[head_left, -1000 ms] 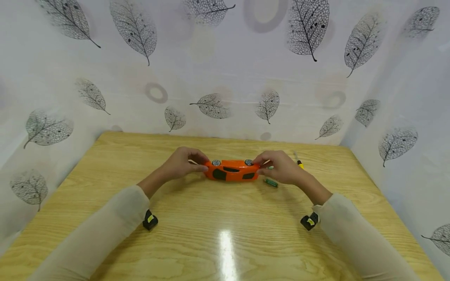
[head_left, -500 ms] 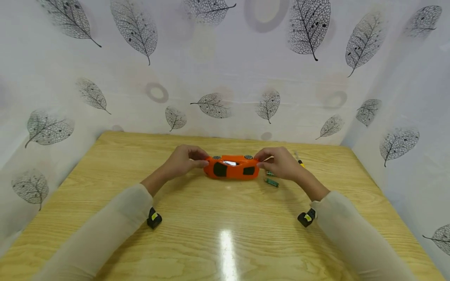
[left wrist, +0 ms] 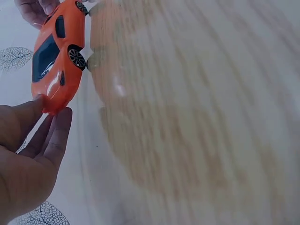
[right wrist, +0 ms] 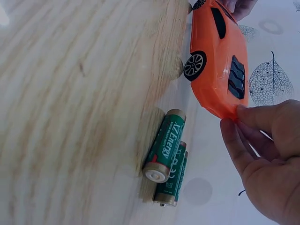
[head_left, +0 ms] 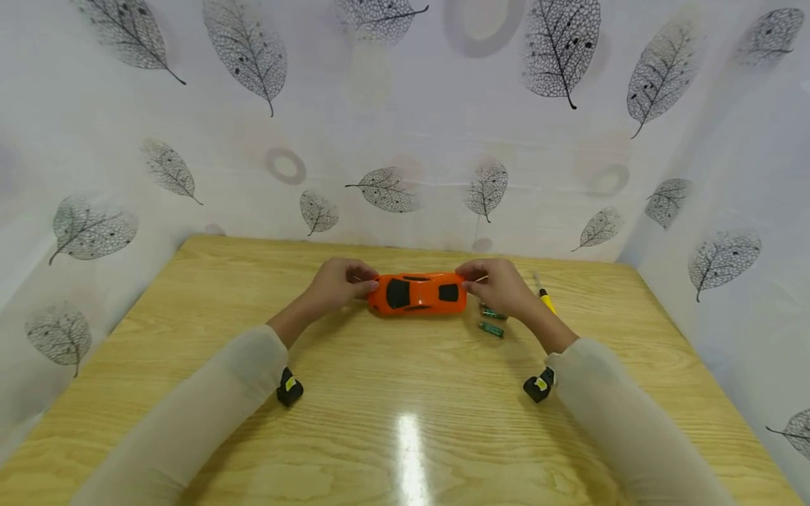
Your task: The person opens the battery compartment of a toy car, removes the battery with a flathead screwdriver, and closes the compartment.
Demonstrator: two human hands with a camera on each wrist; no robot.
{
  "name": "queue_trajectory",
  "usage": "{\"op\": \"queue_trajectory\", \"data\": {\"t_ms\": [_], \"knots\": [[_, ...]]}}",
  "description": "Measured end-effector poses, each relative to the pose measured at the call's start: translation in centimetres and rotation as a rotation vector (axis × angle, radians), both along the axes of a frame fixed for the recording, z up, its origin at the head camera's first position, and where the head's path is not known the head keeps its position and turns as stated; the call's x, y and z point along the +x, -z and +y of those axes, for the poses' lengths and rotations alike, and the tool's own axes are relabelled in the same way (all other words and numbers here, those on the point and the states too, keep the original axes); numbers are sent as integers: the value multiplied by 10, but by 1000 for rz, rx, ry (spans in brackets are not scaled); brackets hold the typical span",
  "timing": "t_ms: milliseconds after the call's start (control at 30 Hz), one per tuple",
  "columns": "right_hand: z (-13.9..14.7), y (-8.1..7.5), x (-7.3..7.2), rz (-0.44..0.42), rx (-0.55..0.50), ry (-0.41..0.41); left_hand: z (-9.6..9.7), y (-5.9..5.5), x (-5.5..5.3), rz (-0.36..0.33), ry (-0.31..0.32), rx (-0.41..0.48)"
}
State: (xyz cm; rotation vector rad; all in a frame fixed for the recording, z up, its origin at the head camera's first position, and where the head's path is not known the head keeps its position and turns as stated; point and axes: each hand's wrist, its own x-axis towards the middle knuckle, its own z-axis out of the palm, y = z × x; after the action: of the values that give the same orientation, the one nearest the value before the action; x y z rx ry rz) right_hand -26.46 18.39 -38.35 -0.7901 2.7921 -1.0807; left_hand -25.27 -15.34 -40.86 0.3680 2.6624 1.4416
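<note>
An orange toy car (head_left: 420, 294) with dark windows stands roof up at the far middle of the table, its wheels close over the wood. My left hand (head_left: 337, 284) pinches its left end between thumb and fingers. At the other end, my right hand (head_left: 496, 284) pinches the bodywork the same way. In the left wrist view the toy car (left wrist: 58, 61) shows its side wheels and dark windscreen. Beside my right hand lie several green batteries (right wrist: 165, 146), close together on the table; in the head view they sit just below that hand.
A screwdriver (head_left: 545, 301) with a yellow and black handle lies behind the right forearm. The wooden table (head_left: 354, 422) meets leaf-patterned walls (head_left: 405, 126) at its back and sides. A black wrist camera (head_left: 290, 390) hangs below the left sleeve, another (head_left: 538, 385) below the right.
Both hands have rolled the toy car from its side, wheels facing away, onto its wheels, so its roof now faces up. Both forearms have drawn slightly inward.
</note>
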Motion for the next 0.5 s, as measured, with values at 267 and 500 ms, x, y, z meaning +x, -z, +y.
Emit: {"op": "queue_trajectory", "data": {"t_ms": [267,500], "knots": [[-4,5,-9,-97,41,29,8,-1,-4,-4,-12,-80],[-2,10,-14,-140,53,36,13,2,-6,-64,-44,-86]]}}
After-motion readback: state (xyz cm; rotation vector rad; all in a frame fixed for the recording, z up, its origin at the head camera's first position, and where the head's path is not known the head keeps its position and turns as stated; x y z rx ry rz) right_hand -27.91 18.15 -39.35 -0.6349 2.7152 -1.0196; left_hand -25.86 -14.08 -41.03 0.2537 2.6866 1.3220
